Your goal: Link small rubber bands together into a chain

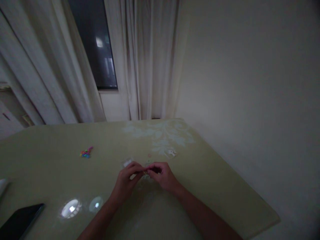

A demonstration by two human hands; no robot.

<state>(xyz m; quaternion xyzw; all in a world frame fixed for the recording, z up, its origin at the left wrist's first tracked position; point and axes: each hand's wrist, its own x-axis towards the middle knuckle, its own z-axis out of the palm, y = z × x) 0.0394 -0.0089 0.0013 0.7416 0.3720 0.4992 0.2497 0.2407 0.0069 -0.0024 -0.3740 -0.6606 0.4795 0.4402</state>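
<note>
My left hand (126, 180) and my right hand (163, 176) meet fingertip to fingertip above the table. Both are closed in a pinch around something small with a hint of gold, mostly covered by the fingers, so I cannot make out its kind. Just beyond them lie a small pale green ring (149, 161) and a faint pinkish round piece (149, 155). A clear packet with a white patch (128, 162) rests behind my left hand. Farther back on the right is another small clear packet with white bits (172, 152).
A little heap of brightly coloured pieces (86, 153) sits left on the glossy table (200, 206). At the near left lies a dark flat device (21, 220), with a white object (3, 185) at the edge. Curtains (150, 60) and a wall (250, 83) border the table.
</note>
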